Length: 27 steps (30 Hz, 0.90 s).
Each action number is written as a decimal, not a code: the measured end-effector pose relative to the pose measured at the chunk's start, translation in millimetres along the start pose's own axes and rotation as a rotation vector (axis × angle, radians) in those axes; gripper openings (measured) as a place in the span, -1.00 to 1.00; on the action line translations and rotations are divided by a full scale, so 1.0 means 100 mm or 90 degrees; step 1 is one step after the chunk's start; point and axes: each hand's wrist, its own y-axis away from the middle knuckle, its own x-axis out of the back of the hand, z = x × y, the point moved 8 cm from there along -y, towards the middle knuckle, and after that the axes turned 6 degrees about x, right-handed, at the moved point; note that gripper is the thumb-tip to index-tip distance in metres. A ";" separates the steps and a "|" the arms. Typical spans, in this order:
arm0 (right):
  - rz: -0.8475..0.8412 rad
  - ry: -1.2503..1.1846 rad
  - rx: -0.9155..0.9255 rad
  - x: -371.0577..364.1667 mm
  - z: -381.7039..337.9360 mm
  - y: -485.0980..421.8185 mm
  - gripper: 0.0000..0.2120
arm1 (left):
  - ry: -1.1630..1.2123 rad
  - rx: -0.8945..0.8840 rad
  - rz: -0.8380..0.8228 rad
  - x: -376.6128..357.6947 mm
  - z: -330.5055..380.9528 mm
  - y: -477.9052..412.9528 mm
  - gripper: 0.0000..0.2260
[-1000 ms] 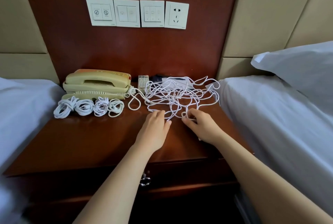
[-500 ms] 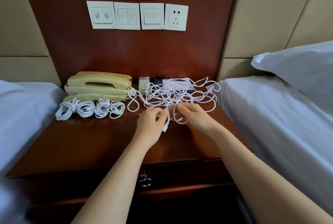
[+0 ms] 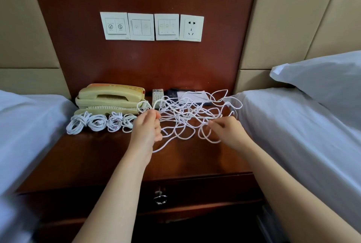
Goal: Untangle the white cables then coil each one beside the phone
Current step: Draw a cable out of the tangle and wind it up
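Bedside tabletop [image 3: 97, 160]: mid-untangling, the white cables [image 3: 185, 114] right of the phone [image 3: 109, 96] are pinched by fingers [image 3: 152, 115] of left hand [image 3: 146, 131] and right hand [image 3: 228, 131] (four coils [image 3: 97, 123] lie finished); one strand must be drawn free.

A dark reddish wooden nightstand [image 3: 97, 160] carries everything here. At its back left sits a cream phone [image 3: 109, 97], and just in front of it four coiled white cables [image 3: 97, 124] lie side by side in a row. A tangle of white cables [image 3: 187, 113] sprawls over the right half, partly raised off the wood. Behind the tangle, at the back edge, lie a small remote control [image 3: 157, 95] and a dark booklet [image 3: 172, 94] with a white sheet [image 3: 193, 95] on it.
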 end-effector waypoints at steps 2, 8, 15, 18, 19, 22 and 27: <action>-0.049 0.071 -0.016 -0.03 0.04 0.05 -0.66 | 0.033 -0.023 -0.001 0.01 0.05 0.02 -0.71; 0.078 0.007 0.104 0.12 -0.37 0.10 -0.73 | 0.009 -0.077 -0.092 -0.14 0.16 0.14 -0.71; -0.022 -0.022 0.085 -0.19 -0.34 -0.06 -0.78 | 0.147 -0.061 -0.154 -0.20 0.25 0.25 -0.73; -0.077 0.165 0.085 -0.32 -0.31 -0.08 -0.87 | 0.239 -0.045 -0.108 -0.07 0.28 0.20 -0.71; -0.071 0.226 0.079 -0.31 -0.31 -0.09 -0.85 | 0.275 -0.036 -0.083 0.00 0.28 0.17 -0.70; -0.034 0.328 0.090 -0.21 -0.32 -0.12 -0.82 | 0.384 -0.010 -0.003 0.20 0.24 0.08 -0.68; -0.051 0.473 0.160 -0.11 -0.35 -0.14 -0.68 | 0.403 0.025 0.109 0.53 0.13 -0.02 -0.71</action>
